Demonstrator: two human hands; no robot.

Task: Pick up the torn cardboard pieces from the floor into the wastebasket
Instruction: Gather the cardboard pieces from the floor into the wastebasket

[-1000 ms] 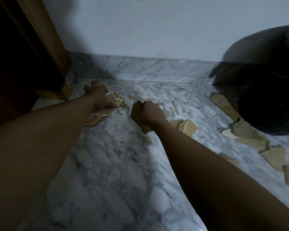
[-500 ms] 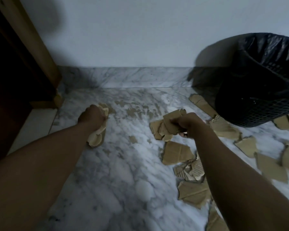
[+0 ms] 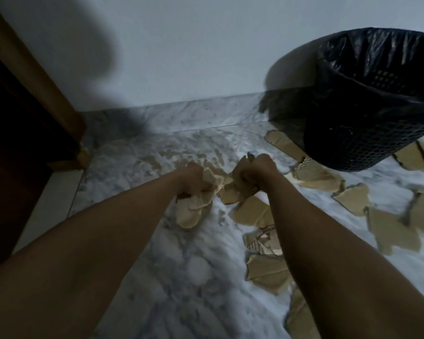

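My left hand [image 3: 194, 179] grips a bunch of tan torn cardboard pieces [image 3: 194, 211] that hang below the fist. Close beside it, my right hand [image 3: 257, 167] grips another bunch of cardboard pieces [image 3: 235, 189]. Both fists are raised over the marble floor, near the middle of the view. The black mesh wastebasket [image 3: 367, 145], lined with a black bag, stands up and to the right of my right hand. Several more torn cardboard pieces [image 3: 353, 199] lie scattered on the floor under my right arm and toward the basket.
A dark wooden door and its frame [image 3: 30, 99] fill the left side. A white wall with a marble skirting [image 3: 181, 113] runs across the back. The grey-white marble floor [image 3: 181, 277] lies bare between my arms.
Both hands have lifted their cardboard bunches and come close together, shifting right toward the wastebasket. The view has swung right, so the basket shows more fully.
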